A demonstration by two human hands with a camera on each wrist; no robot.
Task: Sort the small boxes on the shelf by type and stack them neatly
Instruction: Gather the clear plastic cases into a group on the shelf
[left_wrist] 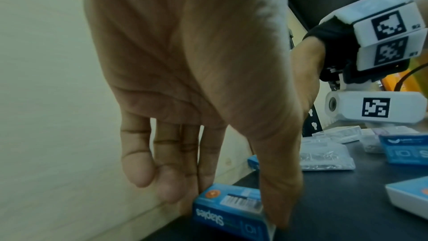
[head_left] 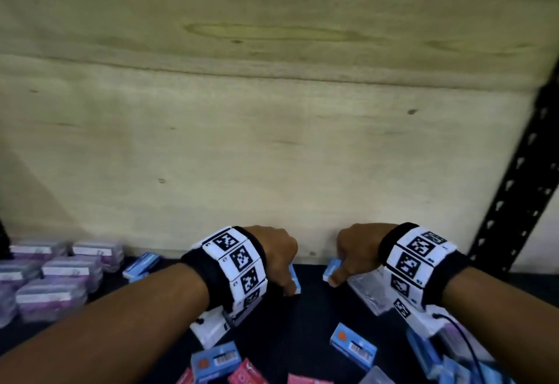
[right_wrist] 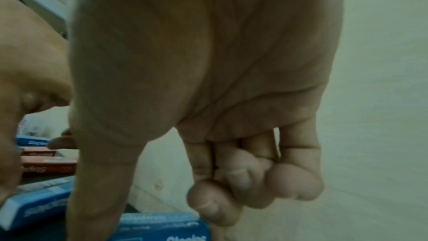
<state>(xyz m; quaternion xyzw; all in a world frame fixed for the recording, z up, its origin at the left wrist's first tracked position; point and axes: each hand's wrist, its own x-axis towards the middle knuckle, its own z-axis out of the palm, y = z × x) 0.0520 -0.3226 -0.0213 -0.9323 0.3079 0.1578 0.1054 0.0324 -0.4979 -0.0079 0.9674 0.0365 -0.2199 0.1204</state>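
Observation:
Both hands reach to the back of the dark shelf, close to the wooden back wall. My left hand pinches a blue staples box between thumb and fingers; the box stands on the shelf. My right hand has its thumb on the near side and curled fingers at the far side of a second blue staples box, which shows beside the thumb as a blue box. The two boxes lie a short gap apart.
Purple-labelled clear boxes are grouped at the left. Loose blue boxes and red boxes lie at the front. A clear plastic box sits under my right wrist. A black shelf upright rises at the right.

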